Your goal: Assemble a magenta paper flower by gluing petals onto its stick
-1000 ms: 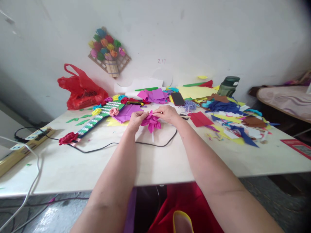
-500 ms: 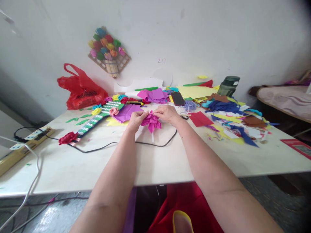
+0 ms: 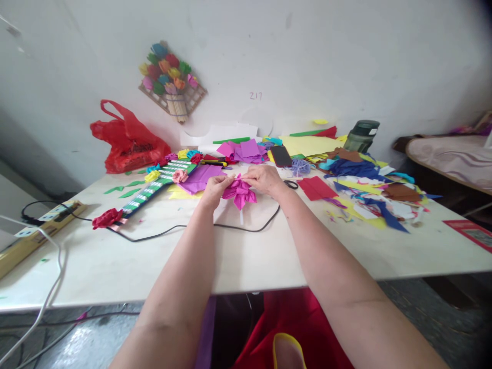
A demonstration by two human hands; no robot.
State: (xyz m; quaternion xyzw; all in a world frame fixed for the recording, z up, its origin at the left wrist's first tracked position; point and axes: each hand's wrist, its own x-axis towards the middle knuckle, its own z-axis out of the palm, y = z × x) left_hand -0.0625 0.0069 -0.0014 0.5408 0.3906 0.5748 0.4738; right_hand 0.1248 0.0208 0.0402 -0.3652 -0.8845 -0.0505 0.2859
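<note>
A magenta paper flower [image 3: 241, 195] with pointed petals is between my two hands, over the middle of the white table; a short pale stem shows below it. My left hand [image 3: 217, 190] pinches the flower's left edge. The fingers of my right hand [image 3: 265, 180] are closed on its upper right petals. Purple paper [image 3: 200, 179] lies just left of my left hand. Right of my right hand are black scissor handles [image 3: 291, 184] and a red paper piece [image 3: 317, 188].
A black cable [image 3: 246, 229] crosses the table [image 3: 261, 266] below the flower. At left lie a decorated green strip [image 3: 144, 197], a red bag [image 3: 132, 143] and a power strip [image 3: 49, 225]. Paper scraps [image 3: 357, 174], a phone [image 3: 281, 157] and a bottle [image 3: 361, 136] stand or lie at right.
The petals have spread slightly as my fingers shifted on the flower. More of the black scissor handles shows beside my right hand.
</note>
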